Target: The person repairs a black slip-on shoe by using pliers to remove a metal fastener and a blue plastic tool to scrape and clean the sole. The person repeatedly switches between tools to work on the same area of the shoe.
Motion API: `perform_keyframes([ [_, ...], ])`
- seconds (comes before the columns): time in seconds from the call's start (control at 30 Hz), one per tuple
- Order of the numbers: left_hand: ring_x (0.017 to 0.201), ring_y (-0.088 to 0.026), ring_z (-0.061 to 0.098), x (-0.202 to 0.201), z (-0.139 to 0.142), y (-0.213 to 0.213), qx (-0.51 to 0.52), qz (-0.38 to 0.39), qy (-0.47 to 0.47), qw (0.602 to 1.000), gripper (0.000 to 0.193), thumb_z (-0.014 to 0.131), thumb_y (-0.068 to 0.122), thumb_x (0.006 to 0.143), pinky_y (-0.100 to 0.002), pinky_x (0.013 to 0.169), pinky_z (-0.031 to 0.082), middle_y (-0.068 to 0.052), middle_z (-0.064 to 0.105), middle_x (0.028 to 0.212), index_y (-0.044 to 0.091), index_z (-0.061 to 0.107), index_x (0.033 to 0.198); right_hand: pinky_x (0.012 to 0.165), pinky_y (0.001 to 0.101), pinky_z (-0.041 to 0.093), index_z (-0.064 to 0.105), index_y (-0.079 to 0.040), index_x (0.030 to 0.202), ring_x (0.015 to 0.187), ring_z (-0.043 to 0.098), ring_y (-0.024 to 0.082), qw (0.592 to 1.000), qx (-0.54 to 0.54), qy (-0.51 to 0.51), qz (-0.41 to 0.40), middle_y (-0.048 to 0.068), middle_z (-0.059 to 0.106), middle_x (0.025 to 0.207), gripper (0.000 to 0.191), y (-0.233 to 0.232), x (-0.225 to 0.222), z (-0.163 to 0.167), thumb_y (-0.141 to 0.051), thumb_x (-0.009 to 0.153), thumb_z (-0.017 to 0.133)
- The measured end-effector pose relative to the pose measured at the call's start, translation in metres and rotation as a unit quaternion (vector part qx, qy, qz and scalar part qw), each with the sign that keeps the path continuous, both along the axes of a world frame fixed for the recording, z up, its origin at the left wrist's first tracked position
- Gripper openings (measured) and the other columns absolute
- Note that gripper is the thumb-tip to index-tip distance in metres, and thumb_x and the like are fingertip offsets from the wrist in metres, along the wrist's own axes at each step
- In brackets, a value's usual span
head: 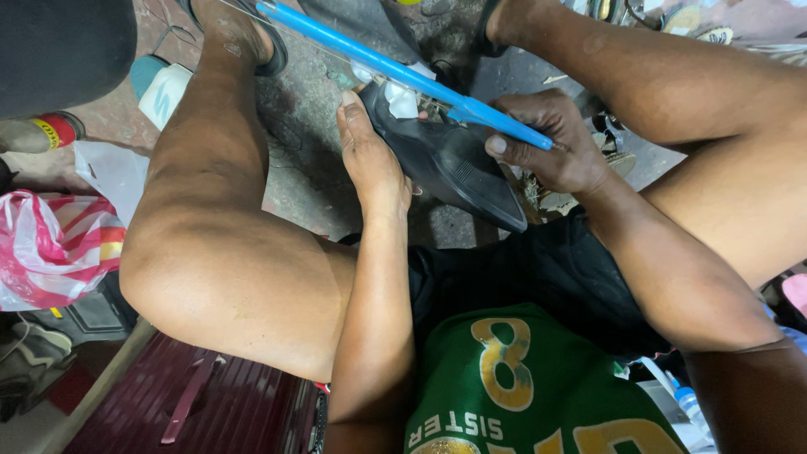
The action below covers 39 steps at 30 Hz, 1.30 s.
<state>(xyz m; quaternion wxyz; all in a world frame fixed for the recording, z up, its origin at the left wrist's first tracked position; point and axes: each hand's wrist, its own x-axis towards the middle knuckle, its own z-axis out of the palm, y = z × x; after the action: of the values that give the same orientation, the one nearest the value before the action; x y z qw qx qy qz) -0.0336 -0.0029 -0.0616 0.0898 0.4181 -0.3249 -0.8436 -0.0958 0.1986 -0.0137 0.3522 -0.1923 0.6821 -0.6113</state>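
Observation:
A black pointed shoe (458, 168) lies between my knees, toe toward me, with white paper (402, 99) stuffed in its opening. My left hand (367, 151) presses flat along the shoe's left side and steadies it. My right hand (551, 143) is closed around the near end of a long blue stick (395, 67). The stick runs diagonally up and to the left across the shoe's opening. I sit low with both bare legs spread, the left knee (210, 252) large in the foreground.
A pink and white striped plastic bag (50, 244) lies at the left. A white and teal shoe (161, 91) sits on the stained concrete floor (307, 168) further back. A dark red case (202, 403) is below my left leg. A plastic bottle (689, 403) stands at lower right.

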Motion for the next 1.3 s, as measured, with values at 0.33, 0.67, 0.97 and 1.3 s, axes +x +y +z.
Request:
perform_keyframes([
  [0.33, 0.07, -0.024, 0.067, -0.003, -0.002, 0.005, -0.021, 0.014, -0.017, 1.0, 0.04, 0.038, 0.037, 0.111, -0.037, 0.066, 0.06, -0.016, 0.068, 0.092, 0.001, 0.051, 0.119, 0.061, 0.0261, 0.038, 0.064, -0.004, 0.091, 0.066, 0.048, 0.006, 1.0, 0.018, 0.011, 0.015, -0.002, 0.053, 0.074, 0.022, 0.005, 0.0, 0.006, -0.021, 0.104, 0.068],
  [0.67, 0.07, -0.023, 0.068, -0.004, -0.01, 0.009, -0.052, 0.014, -0.035, 0.998, 0.035, 0.039, 0.035, 0.111, -0.037, 0.066, 0.06, -0.015, 0.067, 0.095, 0.003, 0.048, 0.122, 0.058, 0.0243, 0.032, 0.062, -0.004, 0.092, 0.063, 0.04, 0.008, 0.976, -0.056, -0.206, -0.051, -0.001, 0.049, 0.074, 0.017, 0.036, 0.003, 0.014, -0.016, 0.102, 0.068],
  [0.97, 0.1, -0.017, 0.058, 0.003, -0.034, 0.006, -0.205, -0.028, -0.077, 0.975, 0.04, 0.041, 0.035, 0.116, -0.032, 0.09, 0.052, -0.013, 0.06, 0.114, 0.0, 0.054, 0.129, 0.054, 0.0271, 0.033, 0.064, -0.001, 0.101, 0.06, 0.042, 0.008, 0.98, 0.034, -0.196, -0.03, -0.001, 0.049, 0.07, 0.017, 0.003, -0.014, 0.026, -0.018, 0.102, 0.067],
  [1.3, 0.099, -0.02, 0.057, 0.007, -0.043, 0.007, -0.211, 0.0, -0.077, 0.974, 0.037, 0.04, 0.033, 0.112, -0.035, 0.092, 0.05, -0.012, 0.06, 0.111, 0.001, 0.053, 0.124, 0.068, 0.0249, 0.044, 0.068, -0.001, 0.113, 0.079, 0.055, 0.006, 0.992, 0.098, -0.071, 0.029, 0.0, 0.062, 0.09, 0.018, 0.035, 0.004, 0.035, -0.013, 0.1, 0.066],
])
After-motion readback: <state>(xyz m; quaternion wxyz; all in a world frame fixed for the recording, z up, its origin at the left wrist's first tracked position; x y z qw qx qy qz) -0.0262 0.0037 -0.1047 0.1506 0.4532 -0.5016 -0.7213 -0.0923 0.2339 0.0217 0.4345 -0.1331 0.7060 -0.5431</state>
